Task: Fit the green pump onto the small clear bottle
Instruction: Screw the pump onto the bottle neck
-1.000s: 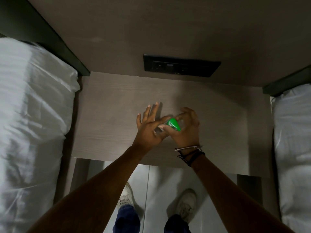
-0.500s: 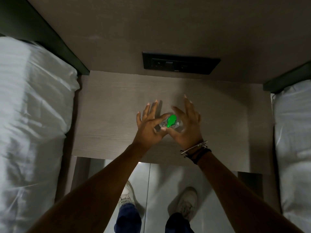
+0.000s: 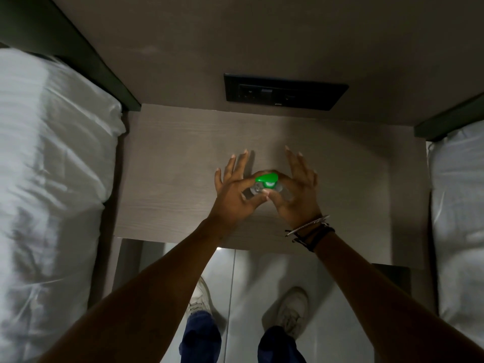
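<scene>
The small clear bottle stands on the wooden bedside table between my two hands. The green pump sits on top of it, its nozzle pointing left. My left hand pinches the bottle from the left with thumb and forefinger, the other fingers spread upward. My right hand pinches from the right at the pump's base, thumb in front and forefinger behind, the other fingers straight. Most of the bottle's body is hidden by my thumbs.
A black socket panel is set in the wall behind the table. White bedding lies on the left and on the right. Below the table's front edge are my shoes on a pale floor.
My right hand has opened its outer fingers and now holds only with thumb and forefinger. The green pump has turned on the bottle, and the clear bottle shows more.
</scene>
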Tool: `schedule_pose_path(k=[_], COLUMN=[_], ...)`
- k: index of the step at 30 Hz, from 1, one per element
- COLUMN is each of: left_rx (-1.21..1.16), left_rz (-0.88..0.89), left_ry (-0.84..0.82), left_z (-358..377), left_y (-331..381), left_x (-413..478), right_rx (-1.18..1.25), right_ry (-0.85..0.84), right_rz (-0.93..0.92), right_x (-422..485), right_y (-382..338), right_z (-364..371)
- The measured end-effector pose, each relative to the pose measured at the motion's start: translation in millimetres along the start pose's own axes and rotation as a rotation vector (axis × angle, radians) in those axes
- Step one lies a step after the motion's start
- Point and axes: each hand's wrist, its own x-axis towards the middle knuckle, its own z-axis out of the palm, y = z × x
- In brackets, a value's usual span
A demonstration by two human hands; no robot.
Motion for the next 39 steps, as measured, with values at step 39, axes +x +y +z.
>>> schedule_pose_path(k=[39], left_rx=[-0.021], left_rz=[-0.034], left_ry=[-0.073], left_z=[7], left_y=[-7], left_x=[6], right_rx=[0.318], right_ry=[0.178], right_rz=[0.198], right_x=[-6], right_y=[-12], right_z=[19])
